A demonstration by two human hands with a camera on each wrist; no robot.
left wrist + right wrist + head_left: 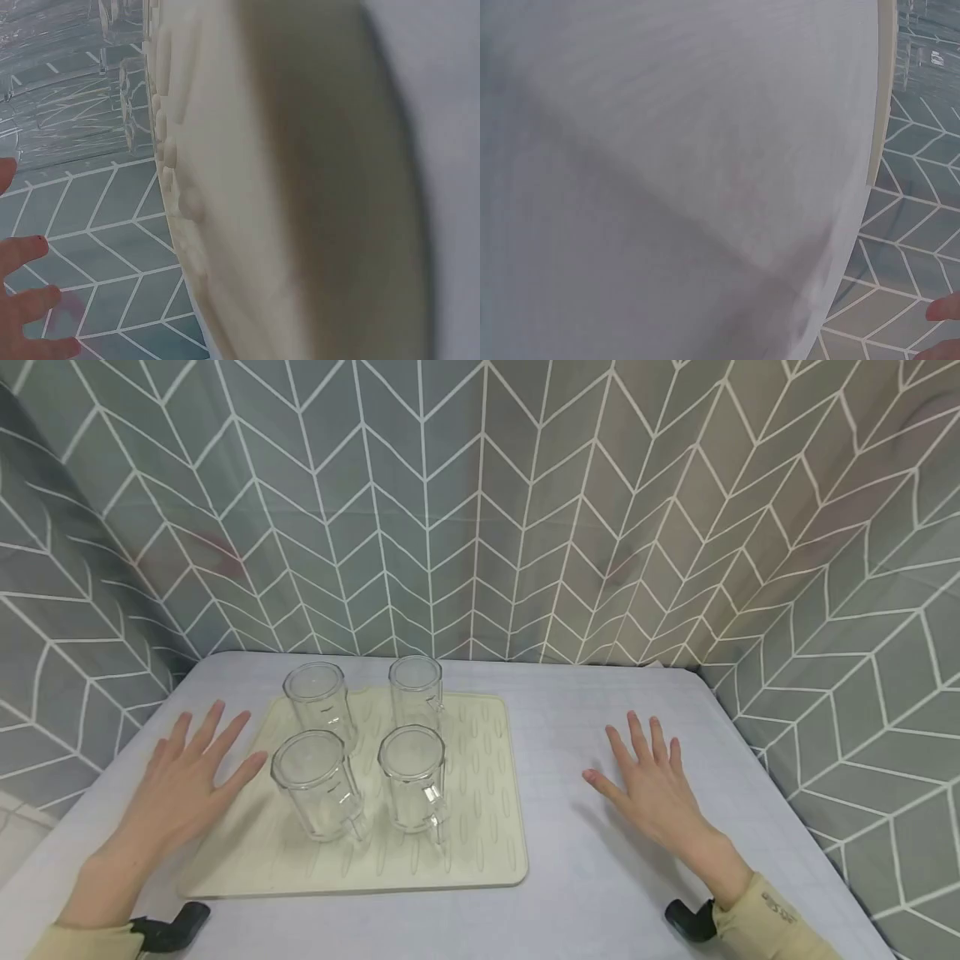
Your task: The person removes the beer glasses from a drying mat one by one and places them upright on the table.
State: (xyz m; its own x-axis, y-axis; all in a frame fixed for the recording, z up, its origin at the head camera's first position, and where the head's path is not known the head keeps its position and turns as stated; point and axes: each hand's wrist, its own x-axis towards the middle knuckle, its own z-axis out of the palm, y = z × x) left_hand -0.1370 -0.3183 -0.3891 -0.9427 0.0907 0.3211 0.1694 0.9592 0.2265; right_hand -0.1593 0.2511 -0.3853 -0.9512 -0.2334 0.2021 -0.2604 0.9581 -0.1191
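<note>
Glass mugs point(411, 789), four of them, stand two by two on a ridged mat point(483, 839), whose ridges presumably steady them and let water drain. My left hand point(176, 785), fingers point(208, 727) spread, holds nothing; its thumb point(251, 767) appears just beside the front-left mug point(311, 793). My right hand point(660, 797) is spread too, well apart over the bench point(558, 852), leaving open room beyond the mat's right edge.
</note>
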